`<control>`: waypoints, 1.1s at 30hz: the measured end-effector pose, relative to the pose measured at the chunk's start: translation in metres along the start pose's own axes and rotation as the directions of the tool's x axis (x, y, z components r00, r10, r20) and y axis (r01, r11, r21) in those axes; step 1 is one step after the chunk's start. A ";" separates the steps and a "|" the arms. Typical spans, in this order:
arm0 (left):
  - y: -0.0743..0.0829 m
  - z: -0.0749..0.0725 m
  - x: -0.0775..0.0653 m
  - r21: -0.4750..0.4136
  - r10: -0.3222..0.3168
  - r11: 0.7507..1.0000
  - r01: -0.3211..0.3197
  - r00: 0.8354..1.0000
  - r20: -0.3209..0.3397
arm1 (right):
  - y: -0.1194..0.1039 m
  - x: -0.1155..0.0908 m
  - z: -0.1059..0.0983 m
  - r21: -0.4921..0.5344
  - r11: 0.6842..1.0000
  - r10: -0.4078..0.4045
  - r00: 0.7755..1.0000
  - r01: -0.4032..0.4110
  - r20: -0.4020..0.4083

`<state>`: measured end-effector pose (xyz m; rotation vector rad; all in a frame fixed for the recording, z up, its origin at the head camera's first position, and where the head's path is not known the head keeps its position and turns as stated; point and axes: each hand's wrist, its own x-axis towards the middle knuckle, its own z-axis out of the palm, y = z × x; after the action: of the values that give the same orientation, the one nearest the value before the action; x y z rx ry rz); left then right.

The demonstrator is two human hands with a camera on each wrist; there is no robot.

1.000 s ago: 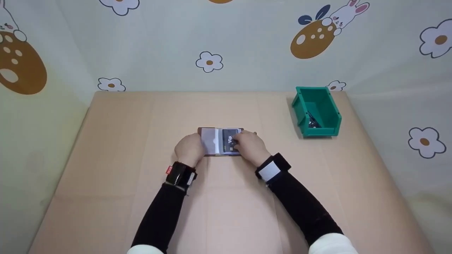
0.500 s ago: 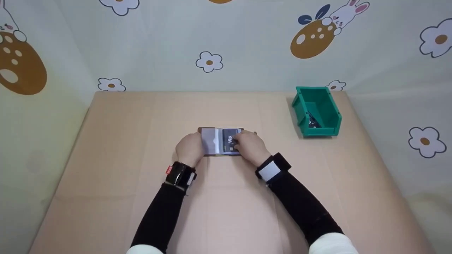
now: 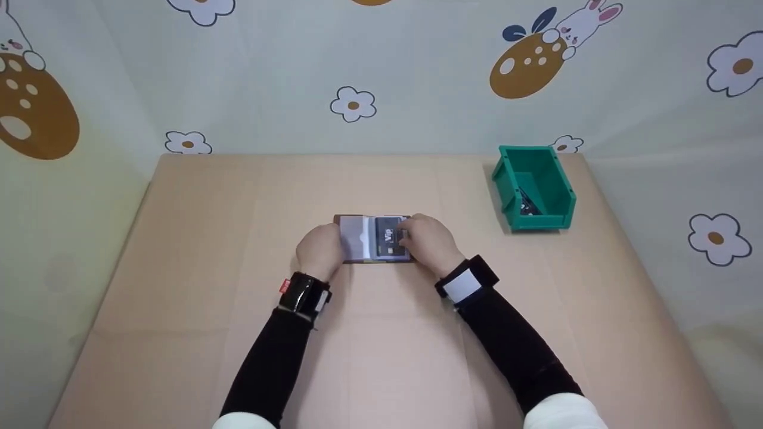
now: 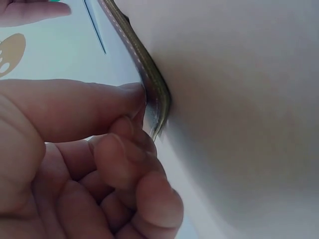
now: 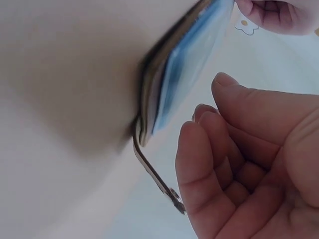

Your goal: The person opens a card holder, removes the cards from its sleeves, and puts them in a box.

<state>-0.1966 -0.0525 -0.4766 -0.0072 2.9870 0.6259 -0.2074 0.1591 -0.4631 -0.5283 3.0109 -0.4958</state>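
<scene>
A card holder (image 3: 353,235) lies spread open on the table, with clear plastic sleeves and a brown edge. In its right-hand sleeve shows a dark card (image 3: 386,232) with "Vip" on it. My left hand (image 3: 320,251) pinches the left cover edge between thumb and fingers; the left wrist view shows the stitched edge (image 4: 149,69) at the fingertips. My right hand (image 3: 435,244) is at the right edge of the holder, fingers loosely curled and holding nothing. In the right wrist view a thin strap (image 5: 154,172) with a snap sticks out from the holder beside those fingers.
A green plastic bin (image 3: 539,223) stands at the back right of the table (image 3: 226,238), with a dark card-like item (image 3: 528,204) inside. Behind the table and along both sides hangs a pale printed curtain (image 3: 274,71).
My right hand has come off the Vip card and shifted slightly right, uncovering more of it. The left hand and the card holder have stayed in place.
</scene>
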 end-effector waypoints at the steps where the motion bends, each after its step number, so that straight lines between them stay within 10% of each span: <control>1: 0.000 0.000 0.000 0.001 0.000 1.000 0.000 1.000 -0.002 | 0.001 0.000 -0.001 -0.002 1.000 0.004 1.000 -0.004 -0.005; 33: 0.000 0.001 -0.001 -0.011 0.013 1.000 -0.013 0.999 -0.043 | 0.008 0.003 0.010 -0.047 0.999 -0.004 0.999 0.006 0.042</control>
<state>-0.1951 -0.0523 -0.4775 -0.0022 3.0270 0.6518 -0.2117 0.1622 -0.4747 -0.5418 2.9889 -0.4099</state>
